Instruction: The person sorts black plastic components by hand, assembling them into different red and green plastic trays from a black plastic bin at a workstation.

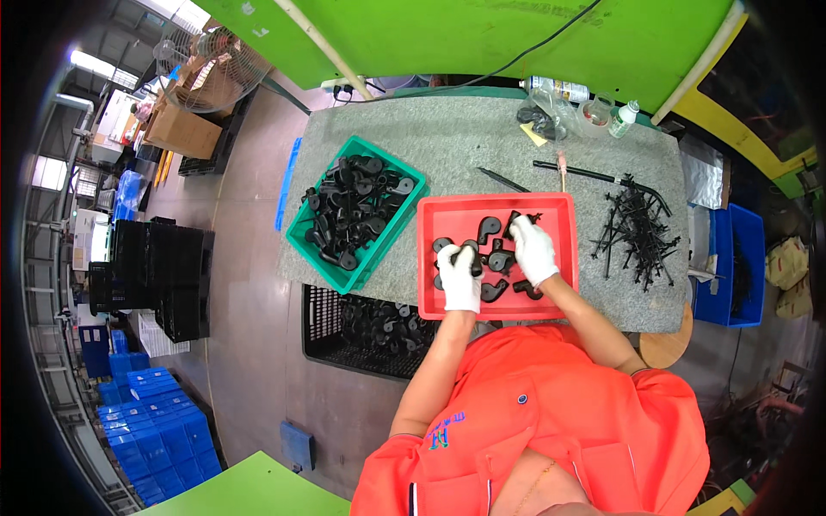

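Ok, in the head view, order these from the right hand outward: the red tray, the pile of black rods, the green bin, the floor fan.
1. Red tray: directly under the right hand, which reaches into it.
2. Pile of black rods: on the table, to the hand's right.
3. Green bin: on the table's left part, beyond the tray.
4. Floor fan: far upper left, off the table.
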`<action>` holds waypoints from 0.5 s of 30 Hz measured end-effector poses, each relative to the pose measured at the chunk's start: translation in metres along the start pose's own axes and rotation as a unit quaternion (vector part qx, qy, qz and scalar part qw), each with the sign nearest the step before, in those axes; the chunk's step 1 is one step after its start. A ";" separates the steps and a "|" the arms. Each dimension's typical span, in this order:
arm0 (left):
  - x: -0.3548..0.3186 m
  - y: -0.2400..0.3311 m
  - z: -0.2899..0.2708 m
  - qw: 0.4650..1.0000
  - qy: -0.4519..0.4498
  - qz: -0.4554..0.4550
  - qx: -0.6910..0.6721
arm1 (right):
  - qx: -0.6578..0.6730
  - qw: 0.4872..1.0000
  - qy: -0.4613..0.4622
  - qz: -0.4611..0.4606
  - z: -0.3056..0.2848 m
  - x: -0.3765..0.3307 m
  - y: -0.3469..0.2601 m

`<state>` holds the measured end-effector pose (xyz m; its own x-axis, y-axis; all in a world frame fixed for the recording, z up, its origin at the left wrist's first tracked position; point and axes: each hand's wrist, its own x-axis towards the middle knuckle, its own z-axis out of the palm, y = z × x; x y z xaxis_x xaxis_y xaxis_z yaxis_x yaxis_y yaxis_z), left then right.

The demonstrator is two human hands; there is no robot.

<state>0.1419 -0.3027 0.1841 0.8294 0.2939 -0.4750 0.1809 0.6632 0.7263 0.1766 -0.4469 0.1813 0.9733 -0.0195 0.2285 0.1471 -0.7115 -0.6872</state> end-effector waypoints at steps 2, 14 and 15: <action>0.008 -0.001 -0.013 0.996 -0.001 -0.073 -0.054 | 0.157 0.984 -0.005 0.085 -0.002 0.003 0.013; 0.034 0.014 0.026 0.757 -0.230 0.337 0.510 | 0.679 0.713 -0.138 0.106 -0.051 0.001 -0.012; 0.036 0.017 0.031 0.770 -0.254 0.311 0.496 | 0.679 0.714 -0.135 0.105 -0.052 -0.001 -0.013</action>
<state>0.1911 -0.3018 0.1946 0.9727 -0.1329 0.1901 -0.2291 -0.4234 0.8765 0.1650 -0.4742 0.2259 0.9706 0.2404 0.0075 -0.1499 0.6289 -0.7629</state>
